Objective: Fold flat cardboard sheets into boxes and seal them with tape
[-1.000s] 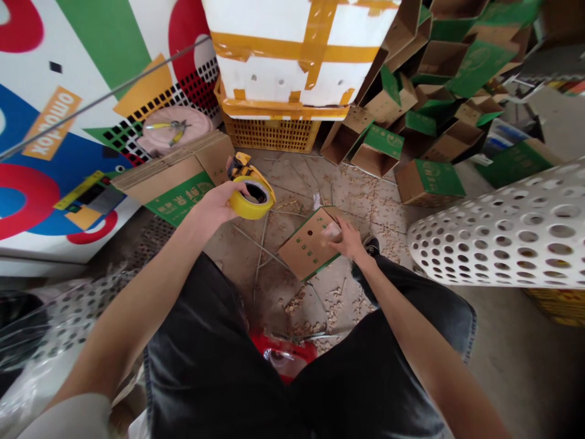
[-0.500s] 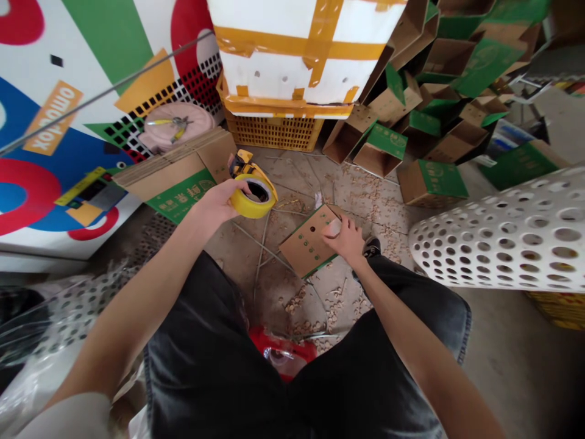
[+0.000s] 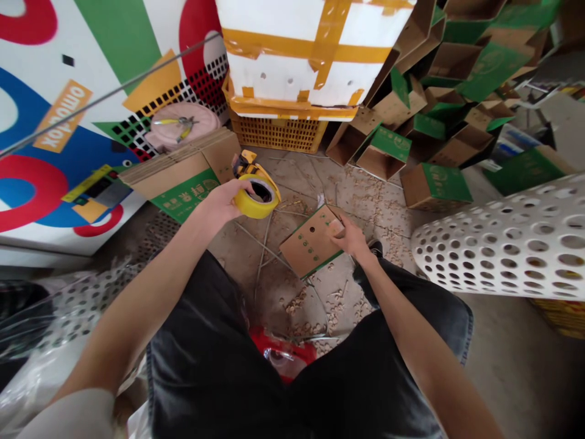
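My left hand is closed around a tape dispenser with a wide roll of yellow tape; its thumb reaches into the core and the dispenser's head points away from me. My right hand grips the right end of a small brown and green cardboard box, thumb on the printed side and the other fingers behind the edge. The box is tilted above the floor between my knees, with a dark round hole and green print facing me. Dispenser and box are apart.
Flattened cartons lean at the left. A white foam box sits on a yellow crate ahead. Open cartons pile up at the right, near a perforated white basket. Curly scraps and thin straps litter the floor.
The fingers of my right hand have shifted on the box's end, from lying over its face to holding its edge. My left hand keeps the dispenser; the view has shifted slightly.
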A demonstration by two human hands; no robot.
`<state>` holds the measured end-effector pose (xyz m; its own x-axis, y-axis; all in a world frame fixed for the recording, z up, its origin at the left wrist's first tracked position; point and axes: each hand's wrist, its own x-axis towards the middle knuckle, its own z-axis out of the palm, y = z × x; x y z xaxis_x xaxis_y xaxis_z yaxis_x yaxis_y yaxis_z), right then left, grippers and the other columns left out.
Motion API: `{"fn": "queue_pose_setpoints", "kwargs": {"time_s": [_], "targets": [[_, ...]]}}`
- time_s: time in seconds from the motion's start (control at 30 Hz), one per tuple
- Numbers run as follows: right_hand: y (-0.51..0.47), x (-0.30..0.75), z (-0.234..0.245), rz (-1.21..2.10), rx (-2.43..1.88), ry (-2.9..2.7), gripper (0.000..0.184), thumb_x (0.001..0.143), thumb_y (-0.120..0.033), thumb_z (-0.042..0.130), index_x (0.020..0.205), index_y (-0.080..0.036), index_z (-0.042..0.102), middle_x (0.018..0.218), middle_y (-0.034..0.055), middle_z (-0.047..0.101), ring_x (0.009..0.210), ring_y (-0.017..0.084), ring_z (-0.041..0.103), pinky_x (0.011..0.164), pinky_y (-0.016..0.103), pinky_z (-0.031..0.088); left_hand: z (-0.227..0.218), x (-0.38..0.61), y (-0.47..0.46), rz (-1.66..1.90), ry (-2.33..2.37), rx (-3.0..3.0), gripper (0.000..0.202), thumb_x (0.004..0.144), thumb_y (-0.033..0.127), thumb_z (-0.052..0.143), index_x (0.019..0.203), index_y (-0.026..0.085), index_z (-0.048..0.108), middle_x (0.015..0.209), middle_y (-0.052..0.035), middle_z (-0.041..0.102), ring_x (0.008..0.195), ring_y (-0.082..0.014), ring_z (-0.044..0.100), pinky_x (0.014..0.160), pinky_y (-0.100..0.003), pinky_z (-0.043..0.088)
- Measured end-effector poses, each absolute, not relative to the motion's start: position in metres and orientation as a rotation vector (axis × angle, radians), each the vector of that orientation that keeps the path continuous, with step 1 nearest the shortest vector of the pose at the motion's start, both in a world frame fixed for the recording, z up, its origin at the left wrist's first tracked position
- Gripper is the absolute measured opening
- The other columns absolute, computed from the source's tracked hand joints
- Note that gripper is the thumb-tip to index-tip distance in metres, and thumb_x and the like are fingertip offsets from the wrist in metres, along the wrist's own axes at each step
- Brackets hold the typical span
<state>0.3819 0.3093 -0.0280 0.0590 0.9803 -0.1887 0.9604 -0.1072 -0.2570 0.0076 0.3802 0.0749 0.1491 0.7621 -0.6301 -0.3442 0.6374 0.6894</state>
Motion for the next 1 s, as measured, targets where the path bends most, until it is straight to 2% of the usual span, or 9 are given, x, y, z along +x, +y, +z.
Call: {"fn": "queue_pose_setpoints", "kwargs": {"time_s": [0.17, 0.37, 0.57, 0.7, 0.83, 1.0], "targets": [[0.311, 0.387, -0.031, 0.512, -2.184, -2.135, 0.089, 0.083, -0.03, 0.079, 0.163, -0.012, 0.044, 0.154, 0.0204, 0.061, 0.139, 0.036, 0.061, 0.111, 0.043, 0.05, 0.086, 0.016, 0.373, 0.894, 1.206, 0.373, 0.041, 0.072, 0.004, 0.068, 0.107, 0.024, 0.066, 0.072, 0.0071, 0.073, 0.092, -0.0196, 0.077, 0.091, -0.03, 0.059], [0.302, 0.372, -0.027, 0.365, -2.332, -2.065, 0.087, 0.086, -0.044, 0.078, 0.162, -0.02, 0.043, 0.152, 0.0201, 0.06, 0.127, 0.04, 0.065, 0.1, 0.048, 0.054, 0.093, 0.02, 0.368, 0.945, 1.185, 0.297, 0.043, 0.073, 0.0, 0.063, 0.109, 0.023, 0.065, 0.071, 0.0076, 0.073, 0.088, -0.0183, 0.075, 0.093, -0.029, 0.058], [0.297, 0.363, -0.034, 0.259, -2.421, -1.859, 0.09, 0.082, -0.055, 0.079, 0.157, -0.017, 0.046, 0.149, 0.022, 0.06, 0.132, 0.043, 0.059, 0.105, 0.052, 0.049, 0.087, 0.016, 0.371, 0.937, 1.136, 0.264, 0.04, 0.074, -0.003, 0.062, 0.105, 0.023, 0.066, 0.073, 0.0071, 0.073, 0.085, -0.0172, 0.076, 0.09, -0.029, 0.059], [0.304, 0.378, -0.038, 0.386, -2.317, -1.941, 0.088, 0.083, -0.042, 0.078, 0.159, -0.013, 0.045, 0.149, 0.0223, 0.062, 0.132, 0.038, 0.062, 0.11, 0.048, 0.048, 0.086, 0.015, 0.373, 0.929, 1.171, 0.276, 0.04, 0.075, -0.002, 0.06, 0.106, 0.024, 0.065, 0.073, 0.0076, 0.073, 0.083, -0.0171, 0.075, 0.088, -0.029, 0.06], [0.311, 0.393, -0.043, 0.506, -2.179, -2.016, 0.088, 0.081, -0.029, 0.076, 0.161, -0.013, 0.043, 0.151, 0.0196, 0.062, 0.136, 0.033, 0.061, 0.114, 0.043, 0.047, 0.089, 0.016, 0.372, 0.924, 1.191, 0.292, 0.047, 0.075, -0.003, 0.058, 0.113, 0.023, 0.064, 0.069, 0.0083, 0.072, 0.083, -0.0175, 0.075, 0.092, -0.029, 0.058], [0.315, 0.398, -0.05, 0.547, -2.154, -2.042, 0.092, 0.079, -0.022, 0.076, 0.164, -0.015, 0.04, 0.156, 0.0191, 0.059, 0.141, 0.034, 0.058, 0.117, 0.048, 0.046, 0.087, 0.015, 0.373, 0.912, 1.152, 0.3, 0.046, 0.077, -0.003, 0.057, 0.115, 0.022, 0.063, 0.07, 0.0085, 0.073, 0.081, -0.016, 0.075, 0.091, -0.027, 0.057]]}}
